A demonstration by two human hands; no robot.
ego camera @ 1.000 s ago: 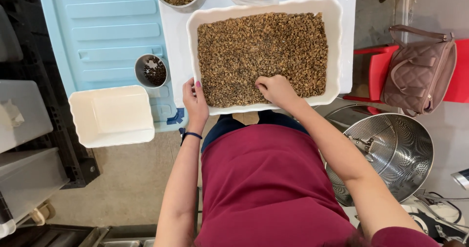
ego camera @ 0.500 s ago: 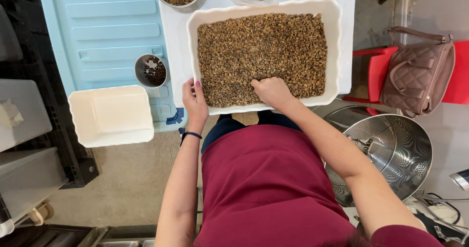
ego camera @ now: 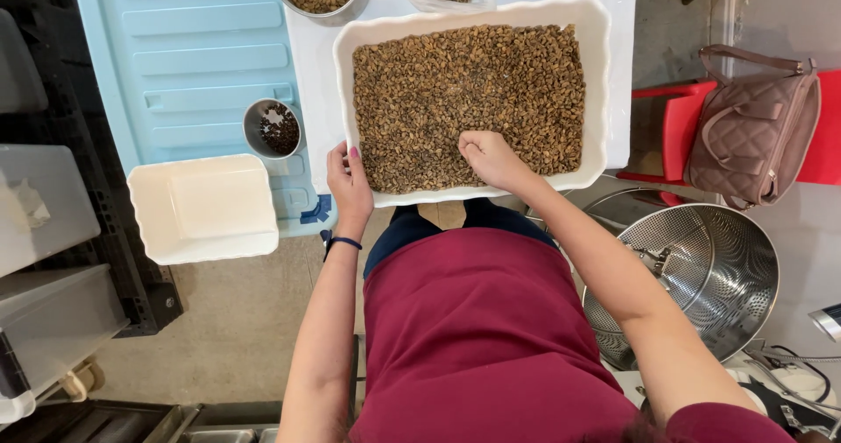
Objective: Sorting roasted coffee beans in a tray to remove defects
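My left hand [ego camera: 349, 183] grips the near left rim of the white tray [ego camera: 601, 75], the fingers closed on the rim. The tray lies at the near edge of the table [ego camera: 307, 66] and is full of pale brown beans [ego camera: 469, 88]. My right hand [ego camera: 491, 158] rests in the beans at the near side, with the fingers curled together; I cannot tell if they pinch a bean. A small steel cup [ego camera: 272, 127] with dark beans stands left of the tray, and an empty white tray [ego camera: 203, 208] sits near it.
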